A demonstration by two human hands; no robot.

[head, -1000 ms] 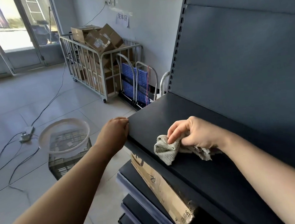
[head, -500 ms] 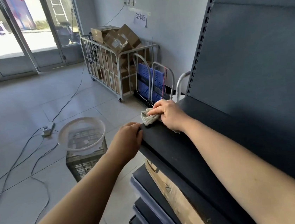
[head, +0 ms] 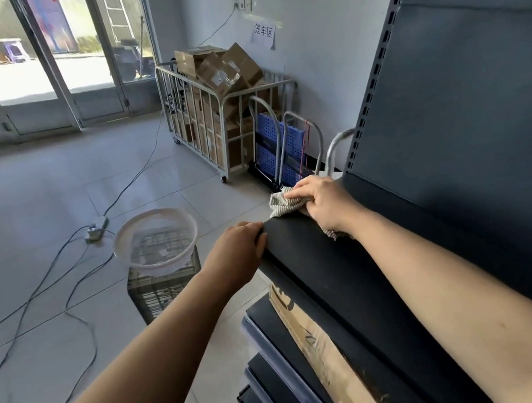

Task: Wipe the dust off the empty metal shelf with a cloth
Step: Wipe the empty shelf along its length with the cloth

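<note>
Head view, the only one given: the dark metal shelf (head: 333, 276) runs from the lower right of the frame up toward the centre, and the cloth (head: 279, 203) lies at its far end, right of centre, bunched on the top surface with a fold spilling past the corner. The right hand (head: 323, 206) sits on top of the cloth, fingers curled over it and pressing it to the metal, and a scrap of fabric shows under the wrist. The left hand (head: 237, 254) is just below and left of it, fingers hooked over the shelf's front edge and gripping it, near the cloth but not touching it. The cloth looks light, soft and limp, so it will likely crumple under a loose hold; a flat palm over a gathered wad should keep it spread and moving with the hand. The shelf looks stiff and smooth, and its front lip gives a firm place to brace. Below the shelf leans a cardboard sheet (head: 320, 344); at centre left a white basin (head: 154, 239) rests on a crate (head: 162, 289), and a cart (head: 232, 122) of boxes stands at upper centre.
</note>
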